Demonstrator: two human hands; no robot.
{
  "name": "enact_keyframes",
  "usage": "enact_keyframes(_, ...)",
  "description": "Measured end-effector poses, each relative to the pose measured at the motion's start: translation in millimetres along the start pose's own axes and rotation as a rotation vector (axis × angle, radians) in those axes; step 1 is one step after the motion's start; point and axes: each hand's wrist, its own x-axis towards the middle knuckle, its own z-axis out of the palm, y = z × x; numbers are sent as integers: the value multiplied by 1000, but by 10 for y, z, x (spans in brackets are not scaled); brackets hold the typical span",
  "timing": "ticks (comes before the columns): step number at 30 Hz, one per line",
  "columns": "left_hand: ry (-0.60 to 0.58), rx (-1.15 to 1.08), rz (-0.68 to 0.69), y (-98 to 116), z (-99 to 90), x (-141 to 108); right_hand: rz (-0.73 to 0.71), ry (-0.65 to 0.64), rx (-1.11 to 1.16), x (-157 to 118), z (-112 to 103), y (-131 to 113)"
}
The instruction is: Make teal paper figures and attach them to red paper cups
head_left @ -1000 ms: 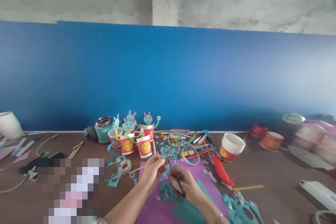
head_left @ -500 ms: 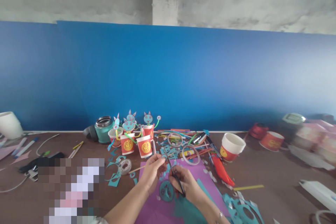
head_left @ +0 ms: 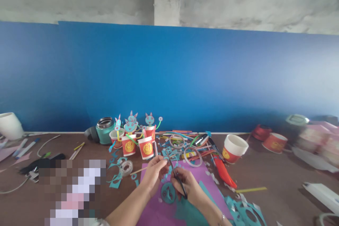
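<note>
My right hand is closed around a pair of black-handled scissors, blades pointing up and to the left. In my left hand, a small blue paper piece is pinched between thumb and fingers, close to the blade tips. Whether the blades touch the paper cannot be made out. Below both hands lies a round blue paper face on a purple sheet. Under my right wrist is a blue paper sheet.
Behind the hands stand red paper cups with blue animal faces, near a teal flask. A tape roll lies left. Paper scraps and a white-rimmed cup are right, beside a red bag.
Almost nothing differs; both hands, the scissors and the paper piece keep nearly the same place. The whole view has shifted very slightly.
</note>
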Motion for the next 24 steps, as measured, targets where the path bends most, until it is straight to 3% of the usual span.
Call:
enact_keyframes(19, -12, 62, -44, 125, -25, -10, 40, -29, -59, -31, -34, -92)
enact_keyframes(22, -1, 188, -79, 278, -74, -37, 10, 37, -28, 9, -59, -47)
enact_keyframes(24, -44, 395, -91, 405, -164, -74, -19, 114, 6, 44, -81, -10)
